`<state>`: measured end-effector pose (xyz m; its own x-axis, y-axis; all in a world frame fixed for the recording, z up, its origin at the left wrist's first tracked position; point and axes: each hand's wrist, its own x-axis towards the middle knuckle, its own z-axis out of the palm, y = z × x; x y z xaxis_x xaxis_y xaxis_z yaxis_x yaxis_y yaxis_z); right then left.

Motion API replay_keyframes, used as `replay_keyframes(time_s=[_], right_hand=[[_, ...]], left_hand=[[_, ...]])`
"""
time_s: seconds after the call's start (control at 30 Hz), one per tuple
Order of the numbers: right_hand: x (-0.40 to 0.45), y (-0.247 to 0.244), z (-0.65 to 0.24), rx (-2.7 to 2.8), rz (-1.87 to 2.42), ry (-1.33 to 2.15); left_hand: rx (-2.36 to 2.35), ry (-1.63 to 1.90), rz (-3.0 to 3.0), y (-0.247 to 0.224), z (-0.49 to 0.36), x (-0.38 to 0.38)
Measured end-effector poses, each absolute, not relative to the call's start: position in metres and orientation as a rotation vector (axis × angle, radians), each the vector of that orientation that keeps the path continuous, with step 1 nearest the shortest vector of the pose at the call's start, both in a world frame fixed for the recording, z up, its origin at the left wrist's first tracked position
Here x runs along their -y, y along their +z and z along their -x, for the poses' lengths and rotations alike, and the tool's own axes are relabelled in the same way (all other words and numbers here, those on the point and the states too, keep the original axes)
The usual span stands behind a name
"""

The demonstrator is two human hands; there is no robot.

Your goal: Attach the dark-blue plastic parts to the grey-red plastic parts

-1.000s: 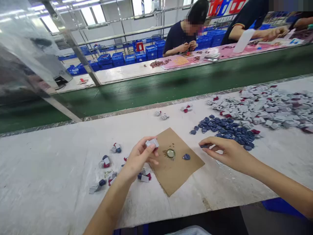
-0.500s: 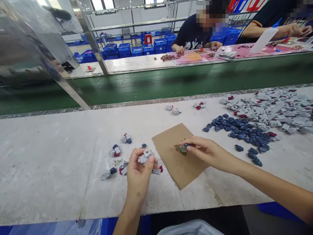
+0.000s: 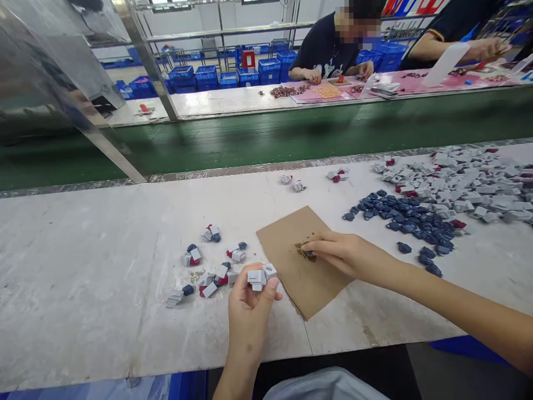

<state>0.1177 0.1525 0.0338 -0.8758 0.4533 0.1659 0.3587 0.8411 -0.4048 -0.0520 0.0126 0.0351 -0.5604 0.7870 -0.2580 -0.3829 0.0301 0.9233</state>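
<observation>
My left hand point(image 3: 250, 300) is closed around a cluster of light grey blocky pieces point(image 3: 258, 278), near the left edge of a brown cardboard sheet point(image 3: 312, 289). On the cardboard, the fingers of my right hand point(image 3: 337, 253) pinch a small dark blue piece point(image 3: 308, 254), mostly covered by the fingers, over a patch of brown paste point(image 3: 300, 248). To the left of my left hand lie several small clusters of grey, blue and dark red pieces point(image 3: 211, 280). Loose dark blue pieces point(image 3: 403, 216) are heaped right of the cardboard.
A large pile of grey and dark red pieces point(image 3: 470, 186) covers the table's far right. Behind the white table point(image 3: 83, 278) runs a green belt point(image 3: 233, 141). A metal post point(image 3: 156, 72) rises at the left. Two people work at the opposite table.
My left hand has shifted slightly right and tilted its grey cluster. My right hand has lowered the blue piece, turning it down towards the brown paste.
</observation>
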Motion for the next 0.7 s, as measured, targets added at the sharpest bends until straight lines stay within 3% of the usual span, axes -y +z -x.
replay_keyframes(time_s=[0.3,0.5,0.7], right_hand=[[-0.152,0.056,-0.122,2.512,0.763,1.112],[-0.159,0.040,-0.123,2.793,0.777,0.359],[-0.162,0.033,-0.113,2.932,0.792,0.308]], left_hand=[[-1.437,1.690,-0.401,0.040,0.045,-0.014],[-1.451,1.648,-0.435,0.041,0.039,-0.015],[-1.388,1.564,-0.426,0.043,0.033,-0.015]])
